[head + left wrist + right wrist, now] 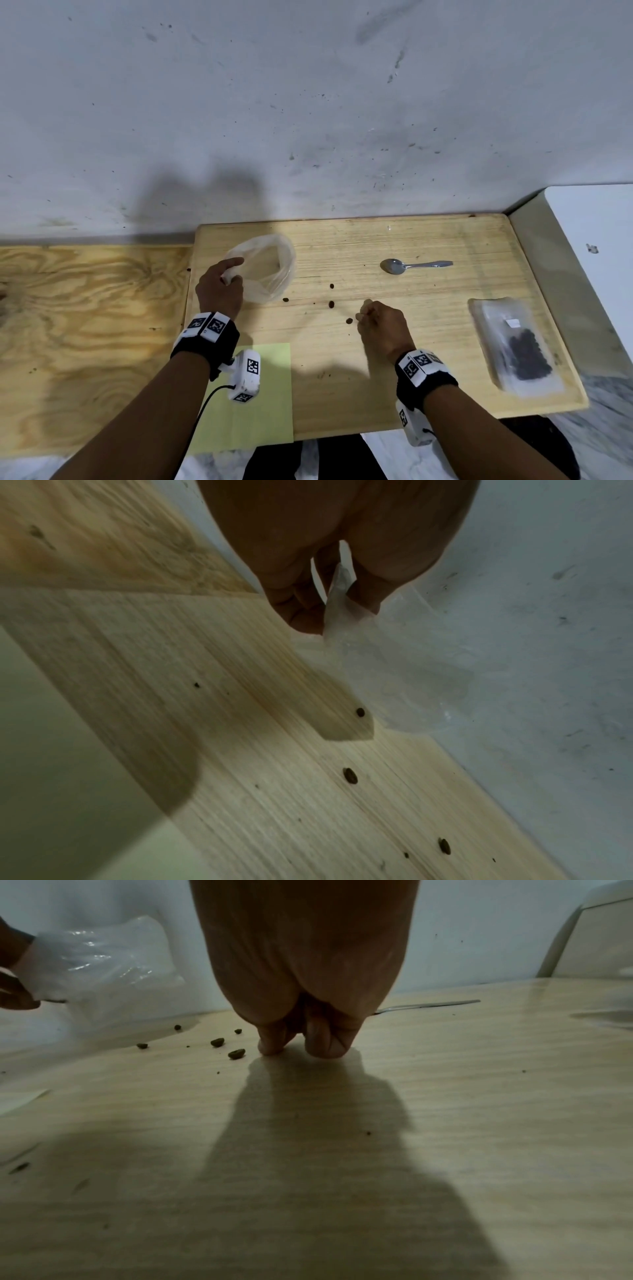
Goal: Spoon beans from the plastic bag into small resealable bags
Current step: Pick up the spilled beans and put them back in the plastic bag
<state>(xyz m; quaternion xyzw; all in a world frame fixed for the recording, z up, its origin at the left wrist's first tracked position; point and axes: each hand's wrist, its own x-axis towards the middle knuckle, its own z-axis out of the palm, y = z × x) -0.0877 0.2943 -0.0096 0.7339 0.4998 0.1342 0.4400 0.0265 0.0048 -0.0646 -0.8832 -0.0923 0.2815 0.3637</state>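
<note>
My left hand point(233, 272) point(329, 601) pinches the rim of a clear, crumpled plastic bag point(270, 270) point(411, 669) at the back left of a pale wooden board point(411, 394). The bag's mouth stands open and looks nearly empty. A few loose beans point(331, 304) point(236, 1053) lie on the board between my hands. My right hand point(363, 312) point(301, 1045) has its fingers curled, tips touching the board just right of those beans; whether they hold a bean is hidden. A metal spoon point(411, 265) lies untouched behind it. A small resealable bag point(517, 346) with dark beans lies flat at the right.
The board sits against a grey marked wall point(308, 102). A plywood tabletop point(85, 325) extends to the left, and a green paper sheet point(267, 404) lies under the board's front left corner. A white unit point(589, 240) borders the right edge.
</note>
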